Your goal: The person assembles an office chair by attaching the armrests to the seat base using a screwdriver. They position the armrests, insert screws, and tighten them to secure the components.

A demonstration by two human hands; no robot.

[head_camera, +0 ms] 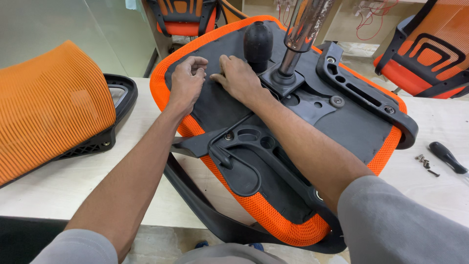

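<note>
Working at the black underside panel (215, 98) of the overturned orange mesh chair seat (273, 220), you have both hands side by side on its far portion. Left hand (186, 78): fingers (198, 62) curled in loosely, knuckles up, tips pressed to the panel; nothing visibly gripped, though anything small under the tips is hidden. Right hand (239, 78): fingers bent and close together, tips meeting the panel just beside the left fingertips; whether they pinch a small part you cannot tell. Just right of your right fingers: a black rounded knob (258, 41), then the chrome gas-lift column (303, 29) rising from the seat mechanism plate (293, 93). Farther right: a black armrest bracket (366, 98) bolted along the seat edge. Nearer you than the fingers: a black lever (195, 144). Well left of the fingers: an orange mesh backrest (49, 102) lying on the pale table (73, 181). Well right: loose screws (425, 164) and a black-handled screwdriver (447, 156). Handling advice, as a judgement: keep both wrists low, press evenly through the fingertips, and keep the seat flat so it does not rock off the table edge.
</note>
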